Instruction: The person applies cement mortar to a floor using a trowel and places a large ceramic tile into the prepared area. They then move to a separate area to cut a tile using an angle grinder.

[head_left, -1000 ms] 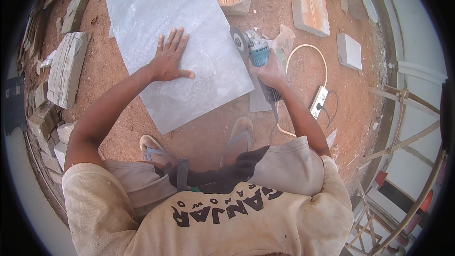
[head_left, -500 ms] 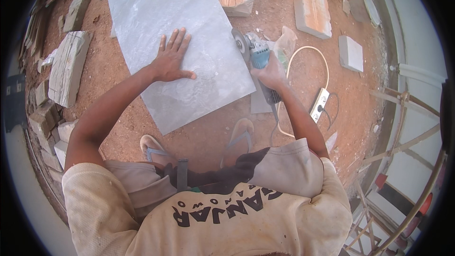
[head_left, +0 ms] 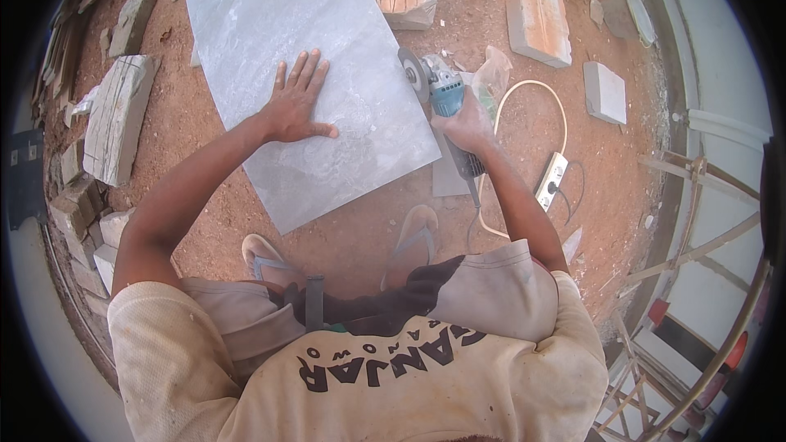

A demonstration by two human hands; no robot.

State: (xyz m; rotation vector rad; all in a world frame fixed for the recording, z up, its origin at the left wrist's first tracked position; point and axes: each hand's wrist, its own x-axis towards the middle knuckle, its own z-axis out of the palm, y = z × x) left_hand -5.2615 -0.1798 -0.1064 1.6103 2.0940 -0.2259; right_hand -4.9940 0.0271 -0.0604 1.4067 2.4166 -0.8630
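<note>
Flat on a large grey tile (head_left: 327, 24) lies my left hand (head_left: 296, 106), its fingers spread and pointing away from me. My right hand (head_left: 465, 124) is wrapped round the body of a blue-and-black angle grinder (head_left: 447, 96). The grinder's cutting disc (head_left: 416, 74) stands on edge along the tile's right side; whether it touches the edge I cannot tell. A dark cord runs from the grinder's rear end toward me. Under and beside the grinder, a smaller grey strip of tile (head_left: 449, 180) shows on the ground.
A white power strip (head_left: 552, 182) with a looping pale cable (head_left: 565, 119) lies right of my right forearm. Crumpled clear plastic (head_left: 494, 74) sits beyond the grinder. Stone blocks (head_left: 534, 8) stand at the far side, more blocks (head_left: 121, 119) at left. Wooden poles (head_left: 696, 205) lean at right.
The grinder and my right hand have shifted very slightly left. Haze over the tile has thinned a little. My left hand stays in place.
</note>
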